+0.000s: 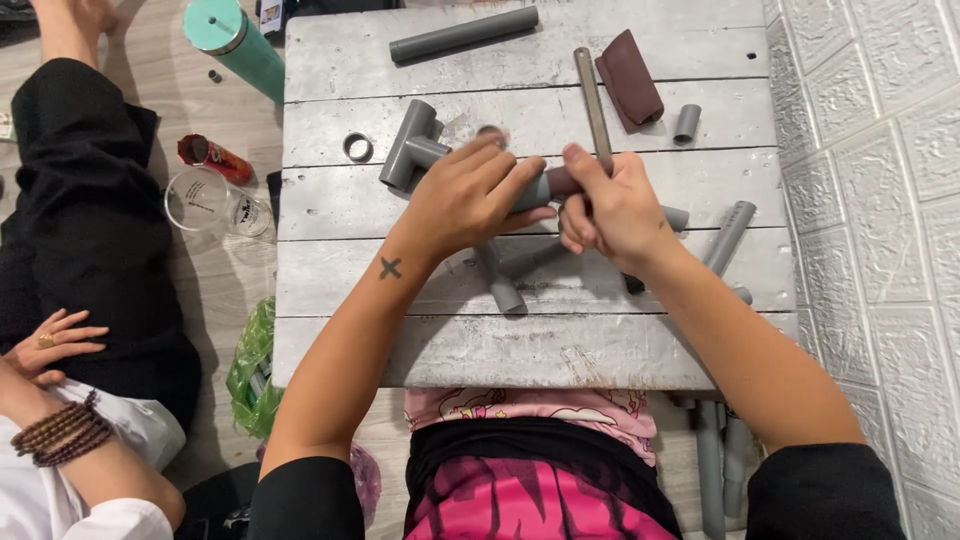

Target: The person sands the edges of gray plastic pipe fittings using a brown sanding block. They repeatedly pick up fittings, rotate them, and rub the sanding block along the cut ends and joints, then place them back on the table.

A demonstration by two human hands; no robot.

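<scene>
- Grey plank table [330,340] – landmark for all below; whitewashed boards, fills centre of view, white textured wall along its right edge.
- Dark-clothed person seated on floor left of table; their hand with a ring [52,343] resting on own leg, well apart from table. Another arm with bead bracelet [62,434] at lower left of table – not the wearer's.
- Grey pipe assembly [440,150] at table centre: tee fitting toward upper left, long axis running left-right across middle board, short legs poking out below the hands toward near edge.
- Left hand [468,196] clamped down over assembly's middle, fingers wrapped on pipe; cross mark on wrist.
- Right hand [612,205] just right of left, touching distance, fist closed round a slim metal rod-like tool [592,100]; tool's long axis near upright in view, tip pointing to far edge. Both hands on the work, left nearer the tee, right nearer the free pipe end.
- Loose long grey pipe [463,34] along far edge, lying slightly tilted.
- Angled grey pipe [729,236] near right edge.
- Teal bottle [238,45] off table's far-left corner, on floor.
- Brown folded pouch [630,78] far right area, beside tool tip.
- Clear plastic cup [197,199] and red crumpled wrapper [212,155] on floor left of table; print too small to tell.
- Green plastic bag [252,370] off near-left corner.
- Short grey coupling [686,122] right of pouch.
- Small ring [357,147] left of tee.
</scene>
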